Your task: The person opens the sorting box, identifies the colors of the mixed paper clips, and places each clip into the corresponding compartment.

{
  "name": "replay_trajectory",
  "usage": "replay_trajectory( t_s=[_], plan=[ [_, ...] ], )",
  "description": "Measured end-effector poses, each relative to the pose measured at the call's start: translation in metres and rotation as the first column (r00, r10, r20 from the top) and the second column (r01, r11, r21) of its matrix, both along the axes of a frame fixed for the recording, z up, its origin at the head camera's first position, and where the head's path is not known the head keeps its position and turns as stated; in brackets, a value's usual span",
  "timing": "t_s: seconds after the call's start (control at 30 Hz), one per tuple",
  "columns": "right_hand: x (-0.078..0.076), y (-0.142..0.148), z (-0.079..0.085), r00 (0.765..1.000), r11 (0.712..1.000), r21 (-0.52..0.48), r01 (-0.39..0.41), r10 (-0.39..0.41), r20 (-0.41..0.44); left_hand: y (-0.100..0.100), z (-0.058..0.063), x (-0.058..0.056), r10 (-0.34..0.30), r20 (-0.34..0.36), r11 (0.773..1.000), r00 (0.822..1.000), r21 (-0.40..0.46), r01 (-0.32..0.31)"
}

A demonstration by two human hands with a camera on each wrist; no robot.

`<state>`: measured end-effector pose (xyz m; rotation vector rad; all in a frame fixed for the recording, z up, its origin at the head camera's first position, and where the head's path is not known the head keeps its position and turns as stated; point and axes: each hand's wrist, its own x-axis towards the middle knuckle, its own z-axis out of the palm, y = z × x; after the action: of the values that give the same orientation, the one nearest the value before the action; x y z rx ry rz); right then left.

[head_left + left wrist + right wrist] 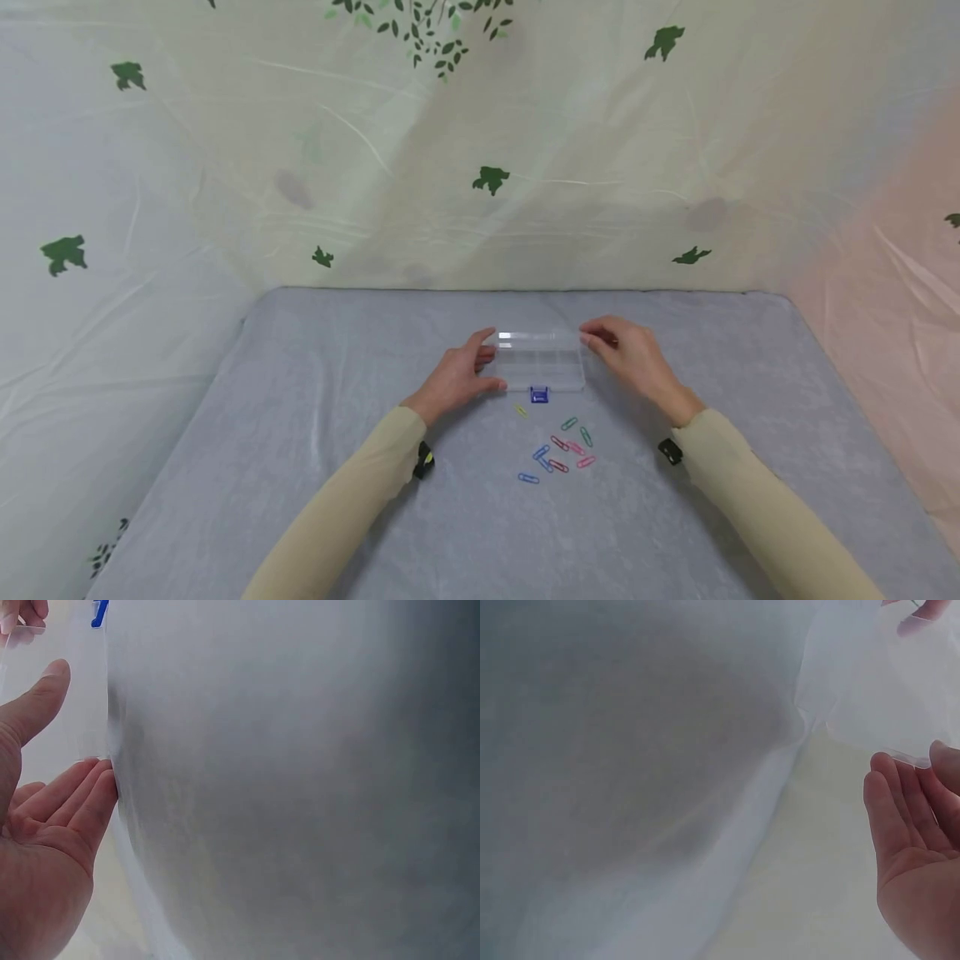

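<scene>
A clear plastic compartment box lies on the grey cloth, its blue latch facing me. The lid stands raised along the far side. My left hand holds the left end of the box, thumb at the near corner and fingers along the side. With thumb and fingertips my right hand pinches the right edge of the lid. In the right wrist view, the thumb of the right hand meets the clear edge. Several coloured paper clips lie loose in front of the box.
A grey cloth covers the table. Pale sheeting with green leaf shapes hangs behind and at both sides. A single yellow paper clip lies close to the near side of the box, left of the latch.
</scene>
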<state>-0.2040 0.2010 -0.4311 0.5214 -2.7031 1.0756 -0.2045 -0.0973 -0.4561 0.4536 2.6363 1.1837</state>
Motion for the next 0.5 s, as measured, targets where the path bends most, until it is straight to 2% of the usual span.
replay_trajectory(
  t_s=[0.3,0.5],
  plan=[
    [-0.008,-0.001,0.002,0.996,0.997,-0.046,0.061,-0.058,0.060,0.001,0.001,0.001,0.009,0.002,1.000,1.000,0.013,-0.009],
    [-0.016,-0.002,0.002,0.995,0.995,-0.072,0.076,-0.070,0.077,0.002,0.001,0.002,0.020,0.004,1.000,1.000,0.022,-0.020]
  ],
)
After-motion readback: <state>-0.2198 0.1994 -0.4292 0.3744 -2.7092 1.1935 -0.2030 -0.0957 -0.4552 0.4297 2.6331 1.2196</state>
